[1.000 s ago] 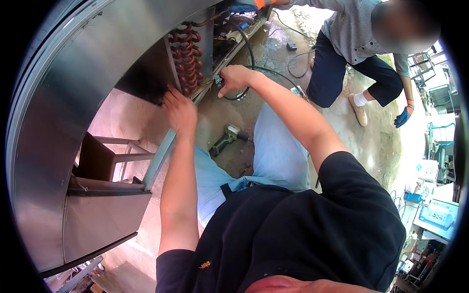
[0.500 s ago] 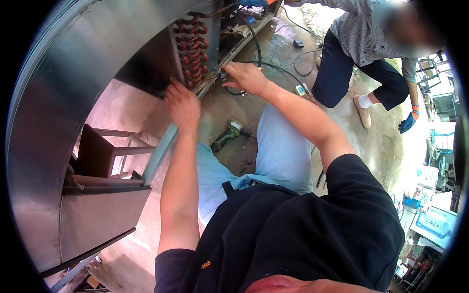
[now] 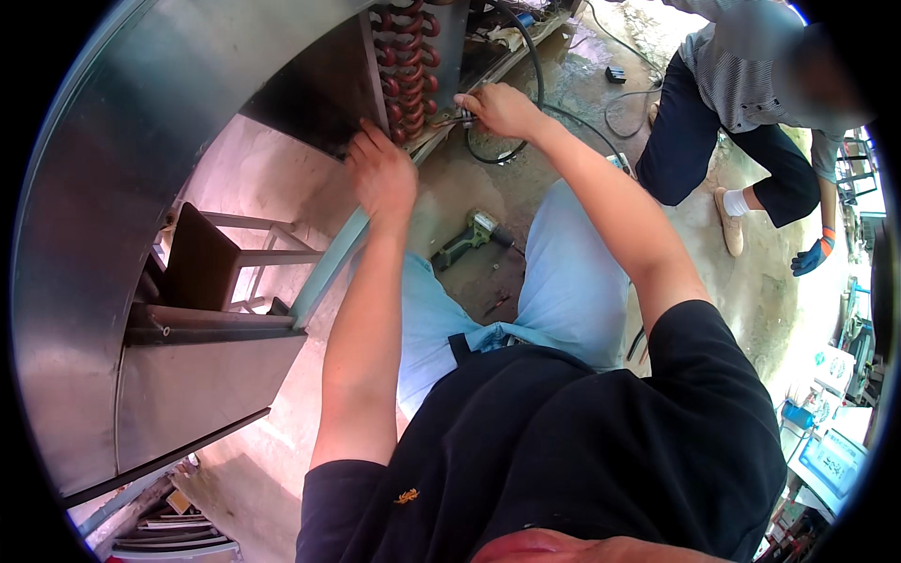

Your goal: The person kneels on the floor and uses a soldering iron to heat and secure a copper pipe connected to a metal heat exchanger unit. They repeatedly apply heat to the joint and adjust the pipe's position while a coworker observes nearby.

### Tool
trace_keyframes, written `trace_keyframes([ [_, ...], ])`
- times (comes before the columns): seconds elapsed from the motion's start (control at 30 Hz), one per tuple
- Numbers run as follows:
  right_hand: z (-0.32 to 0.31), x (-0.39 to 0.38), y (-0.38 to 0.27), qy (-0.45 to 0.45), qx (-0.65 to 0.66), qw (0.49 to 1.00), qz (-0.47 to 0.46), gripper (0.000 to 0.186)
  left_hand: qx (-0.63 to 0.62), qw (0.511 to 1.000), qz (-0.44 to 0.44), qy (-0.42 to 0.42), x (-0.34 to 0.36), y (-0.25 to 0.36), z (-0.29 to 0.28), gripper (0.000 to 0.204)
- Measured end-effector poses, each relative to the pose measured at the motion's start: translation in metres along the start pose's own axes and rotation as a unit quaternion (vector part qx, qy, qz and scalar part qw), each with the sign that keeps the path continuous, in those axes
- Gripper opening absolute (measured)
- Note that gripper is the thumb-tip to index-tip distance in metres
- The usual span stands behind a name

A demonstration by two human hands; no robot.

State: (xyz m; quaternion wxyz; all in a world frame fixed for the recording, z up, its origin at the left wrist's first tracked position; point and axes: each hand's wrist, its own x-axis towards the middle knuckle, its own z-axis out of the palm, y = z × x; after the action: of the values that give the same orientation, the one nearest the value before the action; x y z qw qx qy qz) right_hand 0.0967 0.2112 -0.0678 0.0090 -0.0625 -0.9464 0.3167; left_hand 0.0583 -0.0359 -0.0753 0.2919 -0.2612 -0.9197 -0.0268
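Note:
A column of reddish copper coil bends [image 3: 410, 70] stands in the open side of a metal cabinet [image 3: 122, 122]. My left hand [image 3: 380, 174] lies against the lower edge of the dark panel beside the coil, its fingers stretched out. Just right of the coil's foot, my right hand [image 3: 507, 111] has thumb and fingers closed around something small and shiny, mostly hidden. A thin copper tube [image 3: 443, 123] runs from the coil's base toward those fingers. Below that hand loops a black hose [image 3: 488, 159]. On the floor between my legs lies a green and black power tool [image 3: 469, 240].
A co-worker [image 3: 751, 113] squats at upper right, a blue and orange glove [image 3: 815, 253] on one hand. Near them, a small black block [image 3: 615, 74] and a cable lie on the floor. A metal frame leg [image 3: 328, 267] slants beside my left forearm. Cluttered equipment lines the right.
The whole view has shifted, so the scene sits lower and further right. My right hand stays by the coil's foot, its fingers now closer together. My left hand keeps its place at the panel edge.

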Motion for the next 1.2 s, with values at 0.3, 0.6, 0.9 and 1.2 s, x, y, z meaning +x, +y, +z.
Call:
trace_keyframes([
  [0.3, 0.002, 0.011, 0.018, -0.014, 0.070, 0.997, -0.021, 0.032, -0.007, 1.000, 0.006, 0.023, 0.000, 0.000, 0.005, 0.054],
  [0.6, -0.011, -0.018, -0.007, -0.044, -0.026, 0.997, -0.061, 0.056, -0.005, 1.000, 0.001, 0.014, 0.000, 0.000, 0.001, 0.055],
  [0.9, 0.003, -0.042, -0.008, 0.118, 0.010, 0.984, -0.136, 0.057, -0.013, 1.000, -0.004, 0.008, -0.002, 0.001, 0.004, 0.056],
  [1.2, -0.018, 0.004, -0.006, -0.099, 0.124, 0.985, 0.073, 0.052, -0.027, 1.000, -0.001, 0.012, 0.000, 0.001, 0.005, 0.058],
])
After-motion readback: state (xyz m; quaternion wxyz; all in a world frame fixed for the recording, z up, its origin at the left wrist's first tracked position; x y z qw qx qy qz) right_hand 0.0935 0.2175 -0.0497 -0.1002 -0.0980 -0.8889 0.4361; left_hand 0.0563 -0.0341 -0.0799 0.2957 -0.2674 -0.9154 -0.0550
